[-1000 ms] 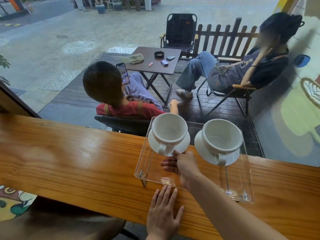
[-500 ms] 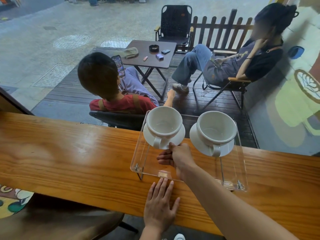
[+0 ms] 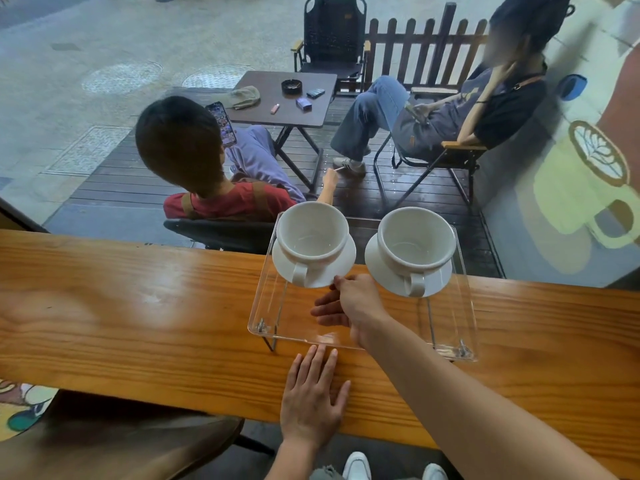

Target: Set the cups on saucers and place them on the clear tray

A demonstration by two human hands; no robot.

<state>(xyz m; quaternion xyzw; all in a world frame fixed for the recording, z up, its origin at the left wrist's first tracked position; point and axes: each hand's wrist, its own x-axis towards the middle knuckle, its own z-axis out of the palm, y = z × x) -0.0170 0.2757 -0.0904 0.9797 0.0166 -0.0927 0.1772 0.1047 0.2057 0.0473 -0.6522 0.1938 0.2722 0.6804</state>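
Note:
Two white cups stand on white saucers on the clear tray [image 3: 446,336], which rests on the wooden counter [image 3: 121,317]. The left cup [image 3: 311,233] sits on its saucer [image 3: 341,256], handle facing me. The right cup [image 3: 415,242] sits on its saucer [image 3: 381,271], handle also toward me. My right hand [image 3: 349,306] reaches over the tray, thumb and forefinger pinching the near rim of the left saucer. My left hand [image 3: 311,400] lies flat on the counter, fingers spread, just in front of the tray's near edge.
Beyond the counter is a window. Outside, two people sit on folding chairs around a small dark table [image 3: 287,95]. A brown stool [image 3: 121,445] stands below the counter at the left. My white shoes [image 3: 356,465] show below.
My right hand has slid a little forward to the left saucer's rim. The camera has tilted slightly. The left hand stays flat on the counter.

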